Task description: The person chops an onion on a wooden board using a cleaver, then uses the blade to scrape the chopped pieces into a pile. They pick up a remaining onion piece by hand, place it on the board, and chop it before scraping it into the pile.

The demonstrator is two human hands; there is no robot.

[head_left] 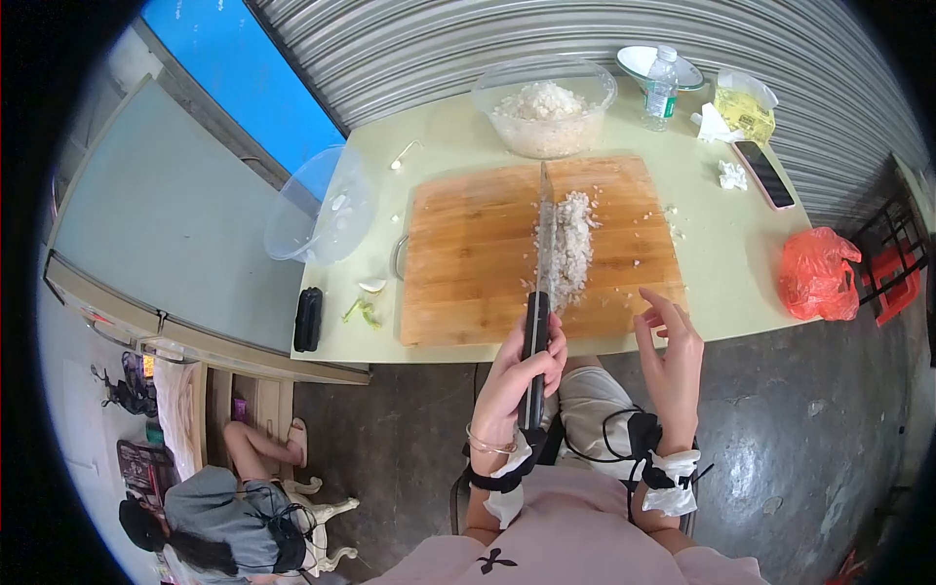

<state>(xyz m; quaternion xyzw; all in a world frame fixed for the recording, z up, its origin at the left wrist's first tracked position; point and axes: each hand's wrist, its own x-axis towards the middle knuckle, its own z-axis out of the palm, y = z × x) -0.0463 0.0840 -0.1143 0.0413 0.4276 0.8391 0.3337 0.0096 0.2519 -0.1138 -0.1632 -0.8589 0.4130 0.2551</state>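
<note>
My left hand (514,375) is wrapped round the black handle of a kitchen knife (546,234). The blade points away from me over the wooden cutting board (463,253). Along the blade's right side lies a heap of finely chopped white food (573,244), whose kind I cannot make out. Smaller bits are scattered to its right. My right hand (671,356) hovers by the board's front right edge, fingers apart and slightly curled, holding nothing.
Behind the board stands a clear bowl (546,136) of white chopped food. A tilted clear tub (336,210) is at the left. A bottle (660,93), a phone (763,175) and a red bag (819,273) are on the right. Another person (229,517) sits lower left.
</note>
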